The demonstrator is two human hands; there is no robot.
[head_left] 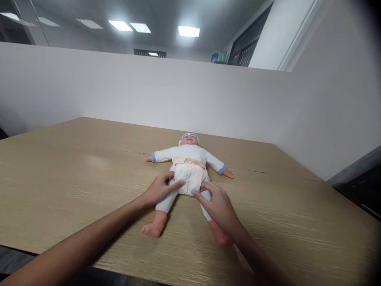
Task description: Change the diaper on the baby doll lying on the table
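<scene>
One doll [192, 153] lies face-up on the bench [89, 174], frame centre, legs spread, presumably exposing the diaper [192, 174] to left hand [159, 188] and right hand [218, 201], curled at its leg edges, whether pinching unclear.

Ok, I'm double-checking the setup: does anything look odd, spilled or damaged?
I see no spill. The diaper sits over the doll's white outfit rather than under it, which looks odd. Thin dark lines mark the table on either side; seam or crack, I can't tell.
</scene>
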